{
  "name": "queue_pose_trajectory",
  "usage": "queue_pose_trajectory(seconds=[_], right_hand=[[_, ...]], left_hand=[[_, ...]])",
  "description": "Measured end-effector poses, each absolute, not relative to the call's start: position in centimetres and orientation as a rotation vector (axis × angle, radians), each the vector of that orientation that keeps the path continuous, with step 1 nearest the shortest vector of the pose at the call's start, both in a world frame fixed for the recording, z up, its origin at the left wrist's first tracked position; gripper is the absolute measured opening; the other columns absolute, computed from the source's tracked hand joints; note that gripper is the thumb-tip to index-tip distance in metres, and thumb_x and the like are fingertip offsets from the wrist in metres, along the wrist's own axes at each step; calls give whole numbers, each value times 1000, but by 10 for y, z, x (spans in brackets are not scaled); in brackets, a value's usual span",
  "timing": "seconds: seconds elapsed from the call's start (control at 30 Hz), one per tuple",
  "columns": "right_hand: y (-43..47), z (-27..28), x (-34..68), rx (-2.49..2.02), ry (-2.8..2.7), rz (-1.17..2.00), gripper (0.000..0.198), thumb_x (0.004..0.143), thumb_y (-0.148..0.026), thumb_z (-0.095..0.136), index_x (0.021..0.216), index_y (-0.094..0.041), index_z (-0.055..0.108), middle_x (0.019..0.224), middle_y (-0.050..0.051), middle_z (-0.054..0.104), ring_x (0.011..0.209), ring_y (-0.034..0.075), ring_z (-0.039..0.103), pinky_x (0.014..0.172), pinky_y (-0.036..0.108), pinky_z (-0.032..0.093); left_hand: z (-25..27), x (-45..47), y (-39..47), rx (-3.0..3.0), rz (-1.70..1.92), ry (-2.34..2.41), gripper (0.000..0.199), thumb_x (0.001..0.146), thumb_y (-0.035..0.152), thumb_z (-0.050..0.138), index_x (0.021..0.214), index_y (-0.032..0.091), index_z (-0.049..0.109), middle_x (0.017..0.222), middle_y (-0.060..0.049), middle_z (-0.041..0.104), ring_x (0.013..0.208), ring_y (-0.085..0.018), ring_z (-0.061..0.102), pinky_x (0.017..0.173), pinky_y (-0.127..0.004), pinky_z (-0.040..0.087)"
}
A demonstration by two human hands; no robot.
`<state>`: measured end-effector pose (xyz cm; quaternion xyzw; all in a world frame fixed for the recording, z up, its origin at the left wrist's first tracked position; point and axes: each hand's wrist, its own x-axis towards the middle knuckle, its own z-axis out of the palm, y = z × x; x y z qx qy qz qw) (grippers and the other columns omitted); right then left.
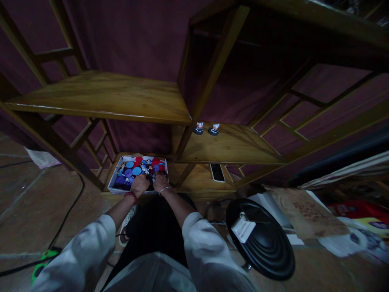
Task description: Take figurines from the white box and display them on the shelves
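Head view: the box (119,190) rests on the lowest board (194,180) of a wooden shelf unit, at the left end. Its contents are small figures and round discs (136,171) in blue, purple and red, packed closely across the visible area.

Hand position: the left hand (140,184), wrist fitted with a red bracelet (131,196), and the right hand (160,183), wrist fitted with a metal bangle (164,189), both reach over the near edge of the box. They are side by side, fingers down among the contents.

Grip state: cannot be determined for either hand. The fingertips are lost among dark contents, so neither the finger spacing nor any held piece can be confirmed.

Completed portion: two figurines on dark round bases, the left figurine (198,128) and the right figurine (214,129), stand upright and apart on the middle shelf (234,146), near its back edge.

Outstanding portion: the box is well filled. Judged by the two pieces standing outside it, handling of the contents appears to be at an early stage.

Adjacent item: a phone (217,172) lies on the lowest board, right of the box and well apart from both hands.
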<state>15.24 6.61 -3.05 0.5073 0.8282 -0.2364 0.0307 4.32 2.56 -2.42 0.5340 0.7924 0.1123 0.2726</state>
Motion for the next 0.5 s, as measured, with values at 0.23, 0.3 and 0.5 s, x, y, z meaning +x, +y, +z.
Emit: queue_pose_trajectory(seconds=[0.23,0.3,0.5], right_hand=[[67,-32,150,1550,2573,-772,45,73,-5,46,118,-9,46,111,15,59,108,19,52,87,25,40],[67,-31,151,1562,2580,-778,45,73,-6,46,117,-8,46,113,14,57,109,19,51,88,25,39],[66,-31,150,1575,2558,-771,40,71,-7,50,111,-8,53,112,15,58,104,21,54,85,25,41]], left_hand=[[-30,42,27,1438,306,2100,36,75,11,41,106,14,58,105,-14,64,100,-23,58,78,-27,43],[-35,40,29,1412,320,2100,37,74,9,40,105,15,58,106,-12,64,100,-22,59,79,-26,43],[-47,36,31,1381,480,2040,40,72,6,41,106,17,59,109,-8,63,103,-17,57,84,-22,42]])
